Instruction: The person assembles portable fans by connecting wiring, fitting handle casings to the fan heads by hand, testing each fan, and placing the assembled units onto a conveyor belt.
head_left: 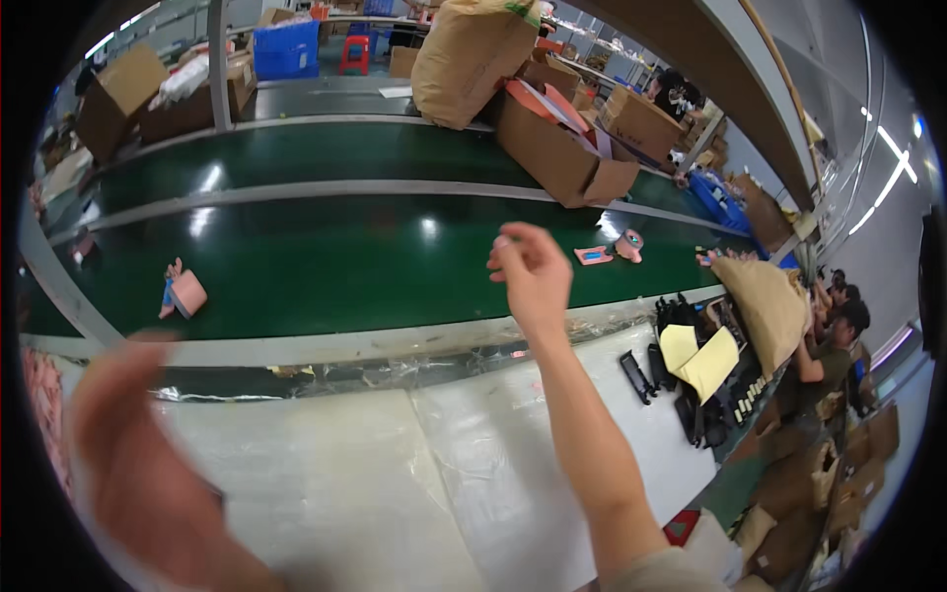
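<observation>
My right hand is held over the green conveyor belt, fingers loosely bent, and no object shows in it. To its right on the belt lie a small pink piece with a blue part and a rounded pink item. My left hand is smeared by motion above the left part of the white work surface; its fingers cannot be made out clearly. Beyond it, a pink cup-like item with a blue part rests on the belt.
Black plastic parts and folded yellow paper lie on the right side of the work surface, beside a brown paper sack. An open carton and a large sack stand beyond the belt. Other people sit at the right.
</observation>
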The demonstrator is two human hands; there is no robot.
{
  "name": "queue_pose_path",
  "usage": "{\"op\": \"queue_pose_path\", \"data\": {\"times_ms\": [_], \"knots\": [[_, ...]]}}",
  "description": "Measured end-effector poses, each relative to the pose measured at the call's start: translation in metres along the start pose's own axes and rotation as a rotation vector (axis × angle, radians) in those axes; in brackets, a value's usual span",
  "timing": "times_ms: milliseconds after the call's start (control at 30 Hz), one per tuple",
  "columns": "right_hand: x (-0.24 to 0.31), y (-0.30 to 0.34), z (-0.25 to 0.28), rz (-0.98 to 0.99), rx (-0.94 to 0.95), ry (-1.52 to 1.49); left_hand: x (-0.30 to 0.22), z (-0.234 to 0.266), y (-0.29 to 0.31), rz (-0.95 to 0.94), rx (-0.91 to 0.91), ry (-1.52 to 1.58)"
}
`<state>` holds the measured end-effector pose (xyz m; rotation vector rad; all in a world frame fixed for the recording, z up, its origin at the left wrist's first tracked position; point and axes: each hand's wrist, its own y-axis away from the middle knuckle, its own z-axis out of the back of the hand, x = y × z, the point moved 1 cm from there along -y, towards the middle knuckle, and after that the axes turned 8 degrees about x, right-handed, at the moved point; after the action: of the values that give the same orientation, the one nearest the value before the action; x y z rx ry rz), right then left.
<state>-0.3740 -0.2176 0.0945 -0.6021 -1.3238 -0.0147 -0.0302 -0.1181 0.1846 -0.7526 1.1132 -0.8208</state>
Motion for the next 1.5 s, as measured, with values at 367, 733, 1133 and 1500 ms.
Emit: {"op": "queue_pose_path", "data": {"times_ms": [367,733,1133,1500], "knots": [[-0.151,-0.072,0.143,-0.422,-0.188,1.328,0.108,-0.196,0.098,0.611,0.353,0.227],[-0.136,-0.076,0.117,-0.447,-0.056,1.344,0.108,-0.201,0.098,0.498,0.412,0.141],[0.017,0.039,0.019,-0.030,0.312,0.647,0.111,-0.185,0.118,1.037,0.189,1.016],[0.097,0.188,-0.032,0.173,0.868,0.491,0.044,-0.113,0.133,1.465,0.463,1.155]]}}
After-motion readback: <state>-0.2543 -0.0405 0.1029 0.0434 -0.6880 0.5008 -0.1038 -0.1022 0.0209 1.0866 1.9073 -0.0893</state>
